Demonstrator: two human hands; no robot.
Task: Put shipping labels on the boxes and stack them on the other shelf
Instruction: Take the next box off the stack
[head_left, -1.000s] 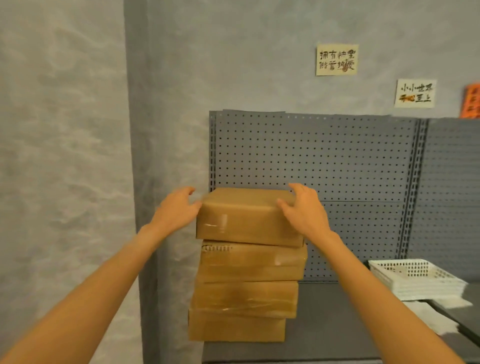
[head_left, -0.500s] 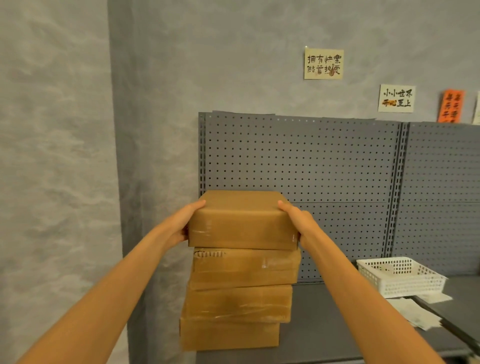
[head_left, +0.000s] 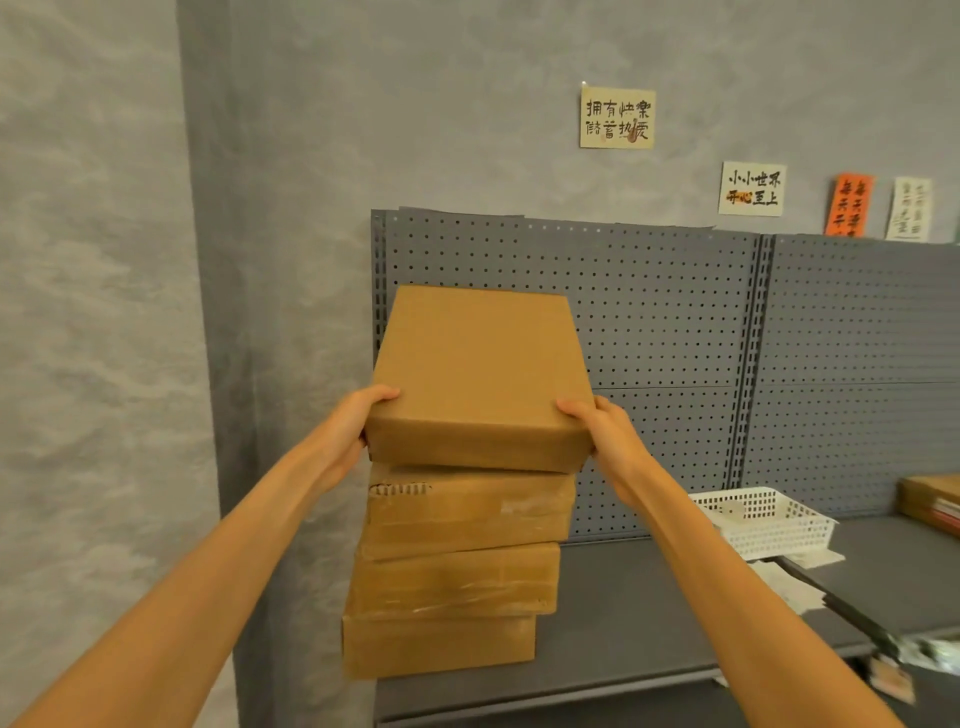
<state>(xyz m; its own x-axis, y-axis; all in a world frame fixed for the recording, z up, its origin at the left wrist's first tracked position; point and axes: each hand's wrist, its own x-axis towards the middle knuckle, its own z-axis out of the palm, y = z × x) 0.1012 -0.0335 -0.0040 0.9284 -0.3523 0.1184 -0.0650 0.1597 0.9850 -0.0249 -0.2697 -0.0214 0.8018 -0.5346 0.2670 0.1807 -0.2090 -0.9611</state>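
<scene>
Four brown cardboard boxes total: top flat box (head_left: 480, 374) tilted, gripped at near corners by left hand (head_left: 349, 435) and right hand (head_left: 605, 435), over three-box stack (head_left: 457, 566) on grey metal shelf (head_left: 649, 623). White plastic basket (head_left: 769, 525) sat right.

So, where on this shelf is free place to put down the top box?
Bare shelf lies between the box stack and the white basket. Right of that it is crowded: basket, papers, another box. Both hands hold the top box.
</scene>
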